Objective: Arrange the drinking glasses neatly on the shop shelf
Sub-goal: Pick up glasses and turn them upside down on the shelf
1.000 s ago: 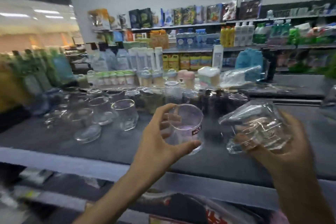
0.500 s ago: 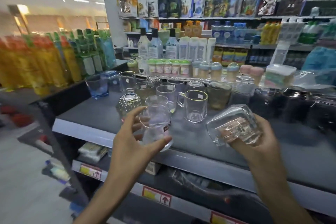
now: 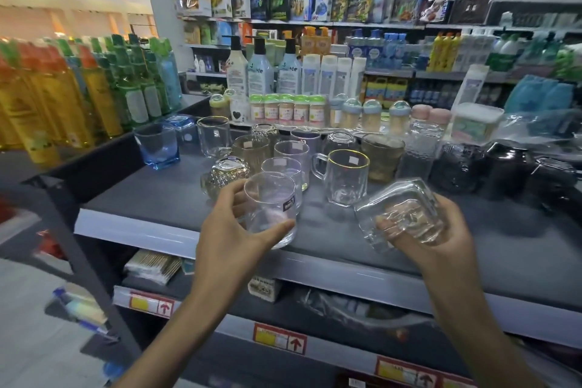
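1. Well to the left of the left hand, a blue square glass [image 3: 156, 145] stands upright near the far-left corner of the dark shop shelf [image 3: 151, 195].
2. Just beyond the left hand's fingertips sits a cut-pattern glass [image 3: 225, 174].
3. The left hand [image 3: 231, 231] holds a clear round tumbler [image 3: 271, 209], thumb on the near side and fingers curled round the far side. The tumbler is upright over the front edge of the shelf. Whether its base touches the shelf cannot be told.
4. Directly behind that tumbler, matching clear tumblers [image 3: 283, 167] stand one behind another. The upright hold probably lines the glass up as the front of that row.
5. Between the two hands, a little further back, stands a gold-rimmed mug [image 3: 346, 178].
6. The right hand [image 3: 441, 239] grips a clear square glass [image 3: 404, 214] from beneath, fingers wrapped round it. The glass is tipped on its side above the shelf, likely parked there until the left hand is free.
7. Beyond and to the right of the right hand stand dark glasses [image 3: 504, 167].
8. Compared with half a second earlier, the round tumbler sits more upright and closer behind the shelf edge; the square glass remains tilted in the right hand. Nothing else on the shelf has moved.
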The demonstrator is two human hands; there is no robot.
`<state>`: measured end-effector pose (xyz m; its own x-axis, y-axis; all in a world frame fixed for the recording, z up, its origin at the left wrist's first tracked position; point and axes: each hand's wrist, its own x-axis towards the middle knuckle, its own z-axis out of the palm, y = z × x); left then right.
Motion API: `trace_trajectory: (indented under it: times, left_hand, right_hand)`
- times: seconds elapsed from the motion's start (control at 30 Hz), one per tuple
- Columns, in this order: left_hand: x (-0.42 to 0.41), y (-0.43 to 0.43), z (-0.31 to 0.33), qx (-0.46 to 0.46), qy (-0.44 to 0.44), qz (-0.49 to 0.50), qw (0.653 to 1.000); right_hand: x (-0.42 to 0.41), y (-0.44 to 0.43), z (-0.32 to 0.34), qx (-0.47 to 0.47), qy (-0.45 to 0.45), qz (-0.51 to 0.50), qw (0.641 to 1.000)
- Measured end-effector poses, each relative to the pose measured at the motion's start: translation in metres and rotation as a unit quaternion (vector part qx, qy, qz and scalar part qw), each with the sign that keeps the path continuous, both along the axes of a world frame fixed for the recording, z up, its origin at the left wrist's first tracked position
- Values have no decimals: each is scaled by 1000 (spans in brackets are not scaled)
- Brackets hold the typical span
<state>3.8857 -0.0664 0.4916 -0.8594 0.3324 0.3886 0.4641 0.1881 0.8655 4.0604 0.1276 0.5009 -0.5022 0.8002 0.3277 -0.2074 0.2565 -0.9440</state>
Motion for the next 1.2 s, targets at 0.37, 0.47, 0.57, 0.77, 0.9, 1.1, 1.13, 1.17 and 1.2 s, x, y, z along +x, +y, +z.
trace_trajectory:
  times: [0.37, 0.47, 0.57, 0.77, 0.9, 1.1, 1.13, 1.17, 1.2]
  left_hand:
    - [-6, 16, 2, -42, 4, 16, 999]
    - [-4, 19, 2, -53, 3, 20, 998]
    - [4, 26, 3, -79, 29, 33, 996]
    - [14, 32, 1, -122, 60, 49, 990]
    - [17, 28, 0, -127, 70, 45, 988]
    - [33, 18, 4, -116, 134, 74, 981]
    - [39, 16, 5, -104, 152, 86, 979]
    - [45, 14, 7, -87, 170, 95, 977]
    - [51, 14, 8, -68, 189, 97, 975]
  right_hand:
    - [2, -1, 1, -1, -8, 17, 1000]
    - [2, -1, 1, -3, -9, 21, 1000]
    - [1, -1, 2, -1, -9, 21, 1000]
    - [4, -2, 2, 6, -10, 30, 999]
    - [8, -1, 3, 3, -12, 32, 999]
    - [16, 3, 9, 18, -12, 41, 999]
    - [18, 4, 10, 23, -15, 45, 999]
    - [21, 7, 10, 28, -19, 50, 998]
    - [24, 9, 10, 33, -22, 54, 998]
